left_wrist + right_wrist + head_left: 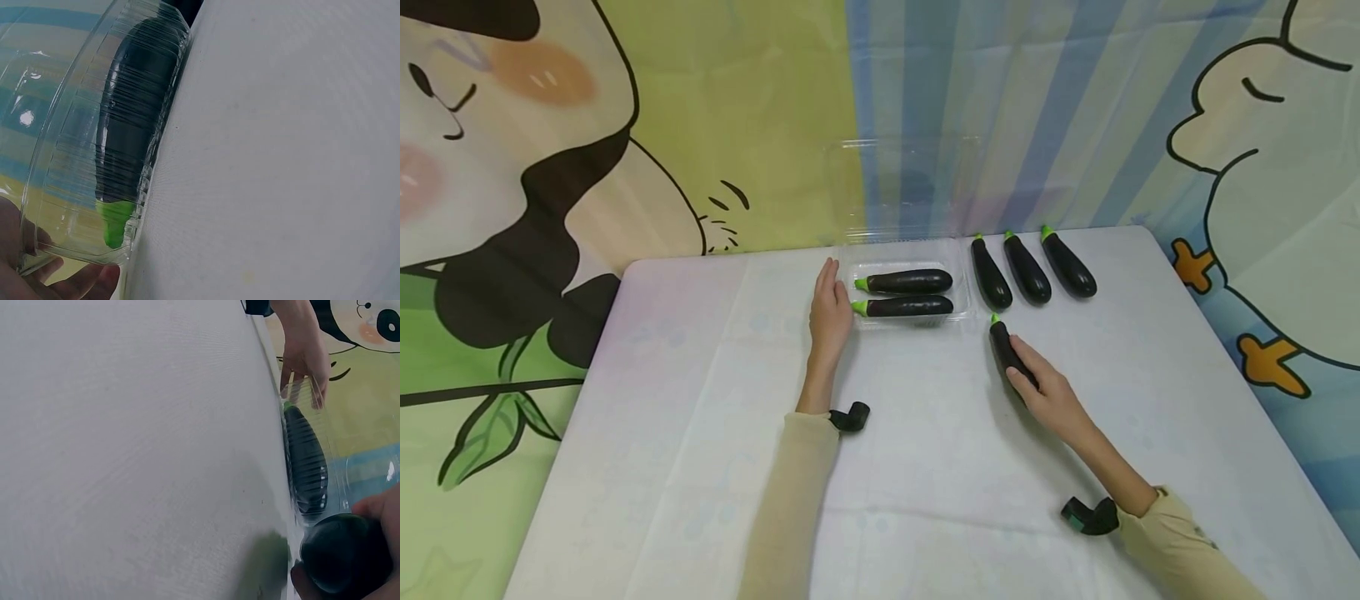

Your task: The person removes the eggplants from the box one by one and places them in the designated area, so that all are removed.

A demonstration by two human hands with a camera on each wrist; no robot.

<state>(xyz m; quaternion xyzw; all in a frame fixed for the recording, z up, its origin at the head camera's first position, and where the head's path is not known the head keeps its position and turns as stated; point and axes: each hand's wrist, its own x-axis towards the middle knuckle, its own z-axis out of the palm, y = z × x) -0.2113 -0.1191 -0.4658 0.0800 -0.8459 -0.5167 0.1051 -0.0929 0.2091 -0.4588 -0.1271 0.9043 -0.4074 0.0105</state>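
Note:
A clear plastic clamshell box (902, 252) stands at the table's far edge with its lid raised. Two eggplants lie side by side in it, green stems to the left; the nearer eggplant (910, 307) shows through the ribbed wall in both wrist views. My left hand (831, 312) rests along the box's left side, fingers extended, with its fingertips (107, 278) at the corner by the stem. Right of the box's front, my right hand (1048, 396) grips another eggplant (1011, 354) between thumb and fingers, its stem pointing away; its rounded end fills the lower right wrist view.
Right of the box, three more eggplants (1028, 268) lie in a row, stems toward the back. A white cloth (700, 467) covers the table. Behind it hangs a cartoon-printed curtain (775, 108).

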